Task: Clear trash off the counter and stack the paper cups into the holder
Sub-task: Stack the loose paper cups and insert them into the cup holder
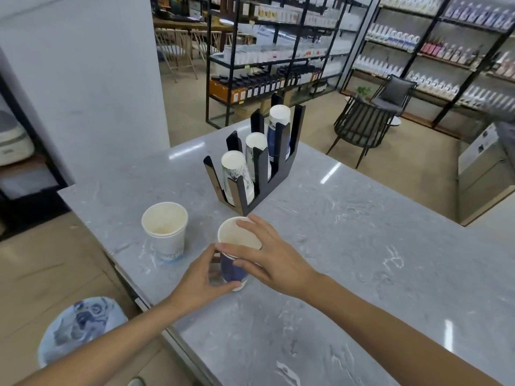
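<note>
A blue paper cup (pixel 232 270) stands upright near the counter's front-left edge, its mouth open to me. My left hand (pixel 199 282) grips its lower side and base. My right hand (pixel 271 259) wraps its rim and upper wall from the right. To the left stands a white paper cup (pixel 165 228), upright and apart from both hands. Behind them is a black cup holder (pixel 263 174) with three slots, each filled with upside-down stacked cups: white in the front (pixel 237 171) and middle (pixel 255 151), blue in the back (pixel 277 129).
The grey marble counter (pixel 348 246) runs from front right to back left, its left edge close to the cups. A round blue-patterned stool top (pixel 80 327) sits below the counter at lower left. Shelving racks and black chairs (pixel 362 126) stand on the shop floor beyond.
</note>
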{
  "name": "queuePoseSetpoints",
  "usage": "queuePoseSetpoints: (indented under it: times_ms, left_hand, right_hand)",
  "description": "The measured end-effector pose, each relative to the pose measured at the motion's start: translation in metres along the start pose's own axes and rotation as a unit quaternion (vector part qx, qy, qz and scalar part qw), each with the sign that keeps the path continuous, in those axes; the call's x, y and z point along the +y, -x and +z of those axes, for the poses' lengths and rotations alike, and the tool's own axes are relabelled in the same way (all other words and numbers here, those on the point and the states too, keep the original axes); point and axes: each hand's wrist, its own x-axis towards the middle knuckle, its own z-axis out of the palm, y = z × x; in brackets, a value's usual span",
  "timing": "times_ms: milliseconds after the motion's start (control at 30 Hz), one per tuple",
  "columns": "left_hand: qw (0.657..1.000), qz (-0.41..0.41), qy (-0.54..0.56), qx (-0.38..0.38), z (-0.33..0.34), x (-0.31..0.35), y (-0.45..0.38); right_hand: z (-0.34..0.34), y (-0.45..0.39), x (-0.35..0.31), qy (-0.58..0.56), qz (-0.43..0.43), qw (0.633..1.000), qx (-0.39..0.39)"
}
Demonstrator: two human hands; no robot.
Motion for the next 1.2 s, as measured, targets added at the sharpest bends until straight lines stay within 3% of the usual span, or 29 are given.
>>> queuePoseSetpoints:
  times_ms: [200, 500, 667, 933, 1200]
  left_hand:
    - [0.998, 0.018, -0.062, -0.003, -0.013, 0.003, 0.001]
    - [0.978, 0.109, -0.171, -0.036, -0.076, 0.026, 0.011]
    - [0.964, 0.155, -0.21, -0.049, -0.123, 0.037, 0.005]
    - [0.946, 0.19, -0.261, -0.015, -0.192, 0.037, -0.031]
    - [0.936, 0.18, -0.266, -0.144, -0.221, 0.011, -0.075]
  right_hand:
    - [0.003, -0.001, -0.004, -0.012, 0.022, 1.0, 0.001]
    - [-0.004, -0.007, -0.012, 0.005, 0.001, 1.0, 0.006]
    - [-0.011, -0.022, -0.03, 0.023, -0.003, 0.999, 0.048]
    - [-0.007, -0.059, -0.061, 0.012, 0.059, 0.994, 0.095]
    - [0.021, -0.096, -0.096, -0.052, 0.16, 0.979, 0.119]
